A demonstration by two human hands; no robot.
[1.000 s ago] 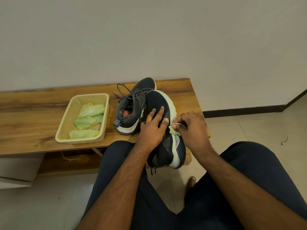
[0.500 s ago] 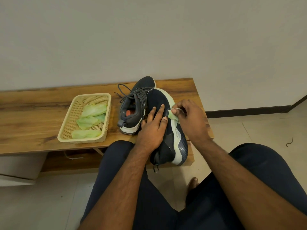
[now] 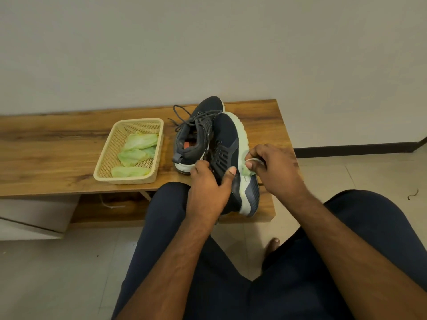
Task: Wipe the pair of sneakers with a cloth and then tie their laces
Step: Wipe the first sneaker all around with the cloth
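My left hand (image 3: 209,189) grips a dark navy sneaker (image 3: 227,144) with a pale sole, tilted on its side over the bench's front edge and my left knee. The heel points toward me. My right hand (image 3: 273,169) pinches a small light green cloth (image 3: 247,168) against the sneaker's white sole edge. The second sneaker (image 3: 196,135) stands upright on the bench just behind and left, its dark laces lying loose and untied.
A cream woven basket (image 3: 101,172) holding several light green cloths (image 3: 134,153) sits on the wooden bench (image 3: 46,153) to the left. A wall rises close behind. My knees and a bare foot (image 3: 273,243) are over the tiled floor.
The right hand slid the cloth along the sole toward the toe, then back to the midsole. The left hand shifted lower on the sneaker, toward the heel.
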